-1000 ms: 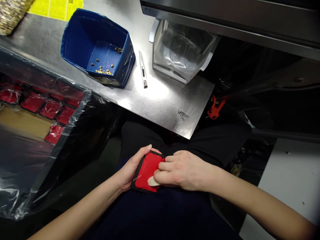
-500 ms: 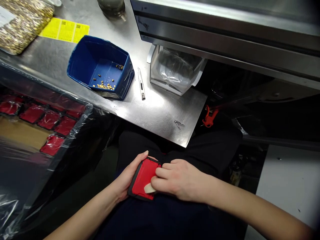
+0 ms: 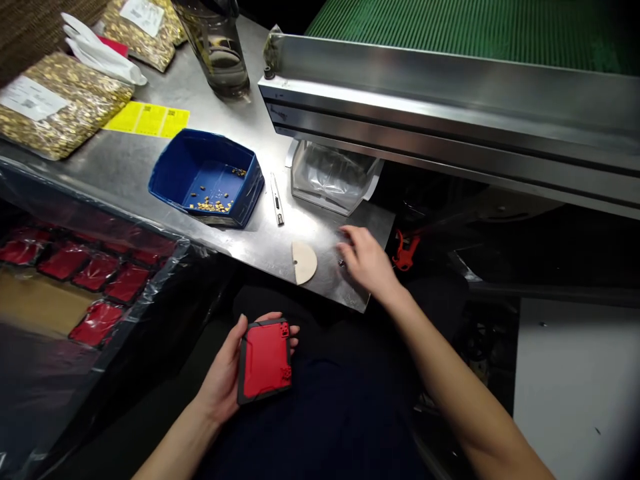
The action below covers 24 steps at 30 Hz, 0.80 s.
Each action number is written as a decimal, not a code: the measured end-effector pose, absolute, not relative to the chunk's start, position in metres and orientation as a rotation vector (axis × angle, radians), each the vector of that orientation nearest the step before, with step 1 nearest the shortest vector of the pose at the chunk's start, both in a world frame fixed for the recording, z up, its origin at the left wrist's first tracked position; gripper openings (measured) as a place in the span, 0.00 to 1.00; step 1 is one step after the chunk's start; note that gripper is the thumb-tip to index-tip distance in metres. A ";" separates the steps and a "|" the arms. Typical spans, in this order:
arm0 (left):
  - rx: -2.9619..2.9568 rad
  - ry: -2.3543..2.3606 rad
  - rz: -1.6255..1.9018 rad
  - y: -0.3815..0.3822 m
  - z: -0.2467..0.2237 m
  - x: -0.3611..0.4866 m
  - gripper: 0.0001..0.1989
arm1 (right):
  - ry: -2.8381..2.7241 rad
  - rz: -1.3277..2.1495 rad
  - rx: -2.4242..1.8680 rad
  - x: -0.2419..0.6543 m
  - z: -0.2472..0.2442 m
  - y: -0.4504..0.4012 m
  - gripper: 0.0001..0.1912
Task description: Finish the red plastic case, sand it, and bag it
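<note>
a seated worker's left hand grips a red case over the lap, fingers wrapped round its edges. the right hand rests, fingers loosely curled, on the steel table, just beside a pale half-disc near a blue bin.

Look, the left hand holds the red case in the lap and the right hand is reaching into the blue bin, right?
Not quite. In the head view the right hand rests on the metal table near its edge, beside the tan half-disc, apart from the blue bin. The left hand does hold the red case.
</note>
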<state>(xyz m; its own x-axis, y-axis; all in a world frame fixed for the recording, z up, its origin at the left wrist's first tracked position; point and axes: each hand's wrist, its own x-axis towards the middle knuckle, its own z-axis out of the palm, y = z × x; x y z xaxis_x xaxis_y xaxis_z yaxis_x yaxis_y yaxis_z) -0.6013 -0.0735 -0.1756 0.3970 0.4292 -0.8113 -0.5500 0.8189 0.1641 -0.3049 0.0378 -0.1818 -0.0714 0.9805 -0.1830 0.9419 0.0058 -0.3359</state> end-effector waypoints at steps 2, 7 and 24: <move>-0.154 0.942 0.654 -0.076 -0.180 -0.612 0.31 | -2.163 0.470 -2.201 -0.256 -0.181 0.030 0.21; -0.139 0.895 0.661 -0.073 -0.195 -0.618 0.31 | -2.373 0.248 -2.435 -0.143 -0.200 0.014 0.24; 0.147 0.984 0.704 -0.074 -0.200 -0.589 0.25 | -3.012 0.096 -1.907 -0.110 -0.238 0.027 0.27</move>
